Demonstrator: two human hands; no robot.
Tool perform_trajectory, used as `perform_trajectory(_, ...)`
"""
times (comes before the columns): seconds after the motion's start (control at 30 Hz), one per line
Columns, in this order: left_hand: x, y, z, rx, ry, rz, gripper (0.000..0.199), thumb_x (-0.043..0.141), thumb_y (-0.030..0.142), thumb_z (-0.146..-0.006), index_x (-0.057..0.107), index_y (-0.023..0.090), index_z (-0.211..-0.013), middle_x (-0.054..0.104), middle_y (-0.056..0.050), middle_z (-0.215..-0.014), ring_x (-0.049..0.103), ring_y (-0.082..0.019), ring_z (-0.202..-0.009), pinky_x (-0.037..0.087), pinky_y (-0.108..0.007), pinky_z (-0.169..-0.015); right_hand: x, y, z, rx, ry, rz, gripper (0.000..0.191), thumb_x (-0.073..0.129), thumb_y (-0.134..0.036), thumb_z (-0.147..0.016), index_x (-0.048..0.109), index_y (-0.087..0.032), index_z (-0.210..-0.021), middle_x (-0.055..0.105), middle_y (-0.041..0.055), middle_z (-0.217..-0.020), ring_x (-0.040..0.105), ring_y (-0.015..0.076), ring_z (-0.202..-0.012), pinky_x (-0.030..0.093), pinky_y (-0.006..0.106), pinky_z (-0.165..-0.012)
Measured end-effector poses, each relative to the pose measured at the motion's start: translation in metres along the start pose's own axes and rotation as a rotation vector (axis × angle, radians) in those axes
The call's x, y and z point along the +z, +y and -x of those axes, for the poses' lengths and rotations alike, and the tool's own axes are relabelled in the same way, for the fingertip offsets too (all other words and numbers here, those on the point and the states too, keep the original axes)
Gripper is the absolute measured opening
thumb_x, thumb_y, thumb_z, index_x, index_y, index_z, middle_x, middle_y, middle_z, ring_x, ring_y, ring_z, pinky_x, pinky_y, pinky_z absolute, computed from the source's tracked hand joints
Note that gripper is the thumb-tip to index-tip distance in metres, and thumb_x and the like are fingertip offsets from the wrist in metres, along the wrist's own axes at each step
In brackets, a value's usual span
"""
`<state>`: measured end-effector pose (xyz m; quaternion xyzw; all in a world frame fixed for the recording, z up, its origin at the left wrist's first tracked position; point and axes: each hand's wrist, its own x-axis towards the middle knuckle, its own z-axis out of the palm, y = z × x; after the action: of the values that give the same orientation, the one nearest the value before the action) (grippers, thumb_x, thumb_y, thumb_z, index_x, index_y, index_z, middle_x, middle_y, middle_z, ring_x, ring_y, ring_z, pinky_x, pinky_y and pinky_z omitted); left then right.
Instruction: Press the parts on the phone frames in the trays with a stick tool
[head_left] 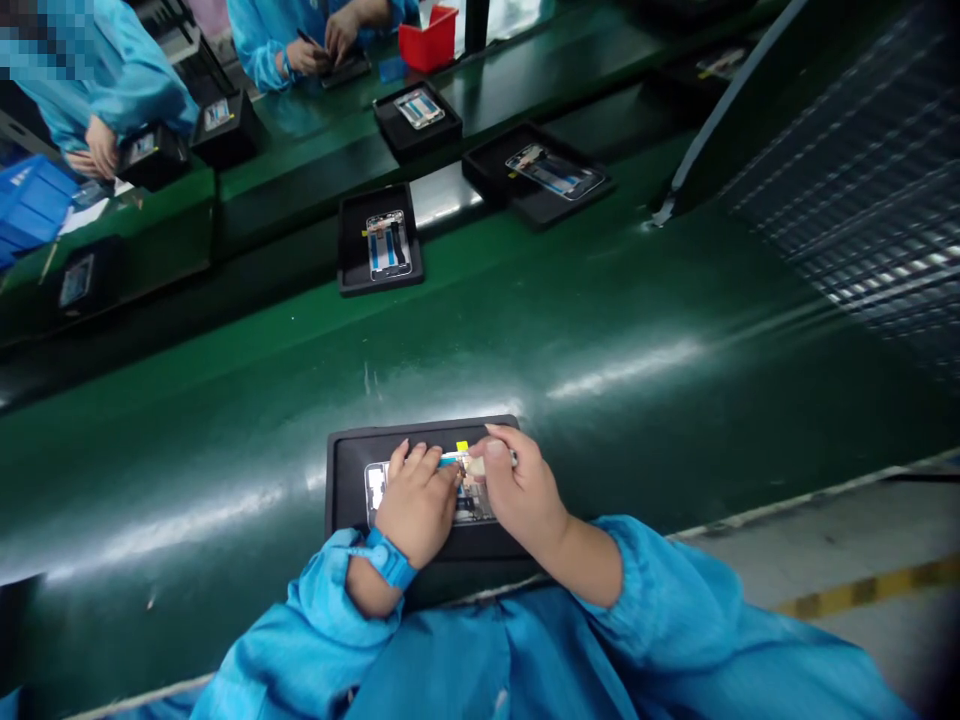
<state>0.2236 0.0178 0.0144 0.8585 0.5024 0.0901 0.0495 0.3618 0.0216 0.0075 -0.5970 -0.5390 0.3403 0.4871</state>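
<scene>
A black tray [346,470] lies on the green belt [570,330] at the near edge, holding a phone frame [373,487] with a yellow tab at its top edge. My left hand [416,505] rests on the frame, fingers curled and pressing down on it. My right hand [521,490] is on the frame's right half, thumb and fingertips pinching at a small part near the middle. What the fingertips hold is too small to tell. Both sleeves are blue, and a blue strap circles my left wrist.
More black trays with phone frames ride the belt farther off: one [380,243], another [541,172], a third [418,115]. Across the line, two people in blue coats work by a red bin [427,40] and a blue bin [30,205]. A dark grid panel [862,170] stands at right.
</scene>
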Motion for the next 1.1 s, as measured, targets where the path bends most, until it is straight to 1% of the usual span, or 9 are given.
perform_trajectory(0.07, 0.0, 0.001, 0.0, -0.001, -0.005, -0.015, 0.022, 0.042, 0.02, -0.082, 0.061, 0.02, -0.093, 0.059, -0.008, -0.101, 0.05, -0.023, -0.1, 0.033, -0.048, -0.094, 0.0, 0.0, 0.0, -0.027, -0.002, 0.03, 0.024, 0.036, -0.035, -0.085, 0.049, -0.02, -0.099, 0.064, 0.0072, -0.085, 0.061, 0.0185, -0.075, 0.051, 0.037, -0.07)
perform_trajectory(0.27, -0.001, 0.001, 0.0, 0.026, -0.016, -0.023, 0.022, 0.043, 0.017, -0.08, 0.061, 0.018, -0.093, 0.059, -0.009, -0.102, 0.051, -0.025, -0.1, 0.033, -0.048, -0.094, -0.001, -0.002, 0.0, -0.183, 0.01, 0.149, 0.02, 0.037, -0.031, -0.084, 0.05, -0.02, -0.094, 0.065, 0.0071, -0.081, 0.062, 0.0189, -0.077, 0.052, 0.034, -0.068)
perform_trajectory(0.57, -0.001, 0.001, 0.0, 0.031, -0.04, -0.046, 0.023, 0.042, 0.016, -0.08, 0.06, 0.018, -0.095, 0.059, -0.009, -0.103, 0.051, -0.025, -0.101, 0.033, -0.048, -0.094, -0.003, -0.003, 0.002, -0.279, 0.003, 0.192, 0.017, 0.038, -0.027, -0.085, 0.05, -0.019, -0.094, 0.065, 0.0076, -0.079, 0.062, 0.0186, -0.074, 0.052, 0.032, -0.065)
perform_trajectory(0.7, -0.002, 0.001, 0.0, 0.04, -0.022, -0.042, 0.023, 0.043, 0.016, -0.079, 0.061, 0.017, -0.093, 0.06, -0.009, -0.101, 0.052, -0.026, -0.099, 0.034, -0.048, -0.094, -0.004, -0.005, 0.0, -0.313, -0.001, 0.232, 0.018, 0.036, -0.028, -0.086, 0.051, -0.018, -0.09, 0.065, 0.0066, -0.076, 0.062, 0.0177, -0.07, 0.051, 0.03, -0.062)
perform_trajectory(0.77, -0.002, 0.001, 0.0, 0.046, 0.0, -0.031, 0.023, 0.042, 0.016, -0.079, 0.061, 0.016, -0.092, 0.06, -0.01, -0.1, 0.053, -0.026, -0.098, 0.034, -0.049, -0.093, -0.004, -0.009, -0.002, -0.356, -0.045, 0.272, 0.022, 0.033, -0.028, -0.087, 0.053, -0.018, -0.084, 0.064, 0.0057, -0.073, 0.061, 0.0169, -0.068, 0.05, 0.028, -0.062)
perform_trajectory(0.83, -0.001, 0.0, 0.001, 0.055, 0.022, -0.021, 0.023, 0.042, 0.015, -0.079, 0.061, 0.015, -0.092, 0.061, -0.01, -0.099, 0.053, -0.026, -0.097, 0.034, -0.048, -0.093, -0.004, -0.016, -0.005, -0.418, -0.122, 0.33, 0.029, 0.03, -0.028, -0.088, 0.054, -0.017, -0.078, 0.063, 0.0056, -0.069, 0.06, 0.0168, -0.065, 0.049, 0.028, -0.061)
perform_trajectory(0.93, 0.003, -0.002, 0.003, 0.082, 0.018, -0.008, 0.025, 0.044, 0.015, -0.077, 0.06, 0.014, -0.096, 0.06, -0.011, -0.1, 0.051, -0.026, -0.1, 0.032, -0.048, -0.095, 0.002, -0.025, -0.007, -0.503, -0.222, 0.474, 0.037, 0.026, -0.028, -0.089, 0.056, -0.016, -0.072, 0.061, 0.0054, -0.063, 0.057, 0.0175, -0.058, 0.046, 0.028, -0.056)
perform_trajectory(1.03, 0.007, -0.004, 0.005, 0.088, -0.001, -0.012, 0.029, 0.047, 0.016, -0.076, 0.057, 0.014, -0.103, 0.059, -0.011, -0.103, 0.049, -0.026, -0.103, 0.03, -0.048, -0.096, 0.01, -0.029, -0.007, -0.594, -0.204, 0.598, 0.04, 0.026, -0.029, -0.089, 0.057, -0.017, -0.067, 0.059, 0.0051, -0.057, 0.054, 0.0175, -0.051, 0.042, 0.028, -0.049)
perform_trajectory(1.1, 0.008, -0.004, 0.005, 0.075, 0.005, -0.019, 0.03, 0.048, 0.017, -0.076, 0.056, 0.016, -0.105, 0.06, -0.009, -0.103, 0.049, -0.026, -0.103, 0.03, -0.047, -0.096, 0.013, -0.027, -0.007, -0.625, -0.176, 0.596, 0.04, 0.026, -0.029, -0.088, 0.057, -0.018, -0.064, 0.059, 0.0051, -0.055, 0.054, 0.0171, -0.05, 0.041, 0.028, -0.049)
